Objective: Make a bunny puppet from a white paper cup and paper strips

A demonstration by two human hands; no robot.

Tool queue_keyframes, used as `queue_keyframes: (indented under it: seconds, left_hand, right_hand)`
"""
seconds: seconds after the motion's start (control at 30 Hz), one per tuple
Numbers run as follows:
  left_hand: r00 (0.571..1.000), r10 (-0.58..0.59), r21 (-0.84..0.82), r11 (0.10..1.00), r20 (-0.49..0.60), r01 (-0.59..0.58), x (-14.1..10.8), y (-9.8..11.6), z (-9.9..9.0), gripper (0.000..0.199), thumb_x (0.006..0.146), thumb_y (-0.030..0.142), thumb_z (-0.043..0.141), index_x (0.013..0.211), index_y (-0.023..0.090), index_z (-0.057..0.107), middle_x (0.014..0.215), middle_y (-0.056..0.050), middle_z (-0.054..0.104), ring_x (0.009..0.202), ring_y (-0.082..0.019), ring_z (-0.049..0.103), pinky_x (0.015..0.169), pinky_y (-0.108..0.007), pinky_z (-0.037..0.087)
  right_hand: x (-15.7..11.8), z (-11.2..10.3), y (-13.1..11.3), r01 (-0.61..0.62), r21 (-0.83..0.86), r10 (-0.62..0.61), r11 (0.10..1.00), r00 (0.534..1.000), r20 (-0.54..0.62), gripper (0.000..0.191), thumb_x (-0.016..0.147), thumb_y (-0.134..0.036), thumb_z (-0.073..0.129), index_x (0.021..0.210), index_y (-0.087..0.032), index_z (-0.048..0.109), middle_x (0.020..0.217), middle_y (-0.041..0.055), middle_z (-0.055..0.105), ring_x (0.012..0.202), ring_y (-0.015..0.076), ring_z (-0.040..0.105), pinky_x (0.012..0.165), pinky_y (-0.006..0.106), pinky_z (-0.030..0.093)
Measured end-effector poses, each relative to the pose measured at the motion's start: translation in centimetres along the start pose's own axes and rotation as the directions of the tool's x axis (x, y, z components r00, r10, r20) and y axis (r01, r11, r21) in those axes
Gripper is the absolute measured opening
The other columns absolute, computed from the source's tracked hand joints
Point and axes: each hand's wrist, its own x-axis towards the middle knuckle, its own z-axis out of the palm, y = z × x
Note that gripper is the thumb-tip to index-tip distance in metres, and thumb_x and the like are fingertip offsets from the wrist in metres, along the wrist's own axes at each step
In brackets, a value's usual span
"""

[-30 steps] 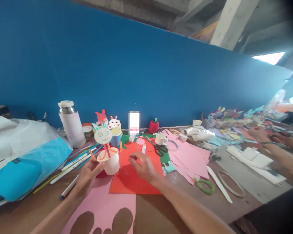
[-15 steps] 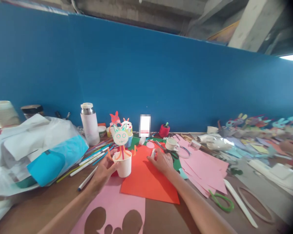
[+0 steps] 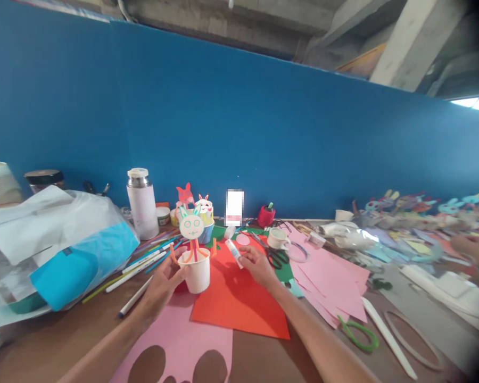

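My left hand [image 3: 165,282] has its fingers around the left side of a white paper cup [image 3: 197,274]. Out of the cup rises a paper rabbit head [image 3: 191,227] with green-outlined ears, and orange strips bend over the rim on both sides. Between thumb and fingers of my right hand [image 3: 259,264] is a small white glue stick [image 3: 234,252], tilted above a red sheet of paper [image 3: 239,303]. Black-handled scissors [image 3: 277,258] lie just beyond that hand. Under my left forearm spreads pink paper [image 3: 179,340] with round holes cut in it.
Markers [image 3: 138,266] and a plastic bag of paper [image 3: 64,244] are on the left, beside a white thermos [image 3: 142,205]. Pink sheets [image 3: 331,276], a white cup [image 3: 278,238] and a green ring [image 3: 361,335] lie on the right. Another person's blurred hand [image 3: 469,250] shows far right.
My right hand has lifted the glue stick from near the red paper and shifted slightly left, tilting it into view. My left hand stays at the paper cup. The view has moved a little.
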Motion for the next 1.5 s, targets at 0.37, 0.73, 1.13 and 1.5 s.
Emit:
queue_keyframes:
  seconds: [0.37,0.73,1.13,1.5]
  left_hand:
    - [0.999,0.036,0.005,0.999,-0.040,-0.036,0.7,0.0,-0.8,0.063,0.062,0.037,0.069,0.118,0.018,0.046,0.113,-0.011,0.060,0.105,-0.026,0.054,0.083,-0.033,0.045]
    - [0.965,0.140,-0.029,0.988,-0.220,-0.150,1.3,2.4,-2.9,0.062,0.062,0.035,0.069,0.119,0.022,0.047,0.099,-0.005,0.065,0.078,-0.017,0.062,0.060,-0.021,0.048]
    - [0.983,0.167,0.101,0.982,-0.078,-0.159,2.1,-0.9,-2.6,0.063,0.058,0.032,0.071,0.113,0.015,0.047,0.105,-0.012,0.063,0.094,-0.026,0.059,0.078,-0.035,0.047]
    - [0.933,0.249,0.010,0.967,-0.259,-0.255,1.6,3.9,-4.4,0.051,0.065,0.031,0.067,0.113,0.025,0.052,0.105,-0.003,0.064,0.094,-0.021,0.059,0.075,-0.028,0.049]
  right_hand:
    - [-0.1,-0.3,0.5,0.102,-0.380,-0.169,0.919,0.975,-0.146,0.029,0.081,-0.032,0.045,0.106,-0.020,0.051,0.081,0.0028,0.063,0.072,0.0161,0.058,0.065,0.026,0.040]
    - [-0.7,-0.6,0.9,0.157,-0.837,-0.366,0.524,0.929,-0.055,0.020,0.082,-0.025,0.047,0.099,-0.023,0.057,0.091,0.0045,0.062,0.087,0.0191,0.053,0.074,0.031,0.027]
    - [-1.4,0.5,0.1,0.388,-0.792,-0.488,0.471,0.863,0.131,0.015,0.084,-0.023,0.046,0.090,-0.022,0.060,0.086,0.0041,0.063,0.080,0.0157,0.054,0.079,0.033,0.025]
    - [-1.6,0.7,-0.2,0.359,-0.768,-0.425,0.530,0.896,0.126,0.018,0.085,-0.022,0.043,0.088,-0.023,0.060,0.084,0.0039,0.065,0.083,0.0158,0.056,0.082,0.032,0.028]
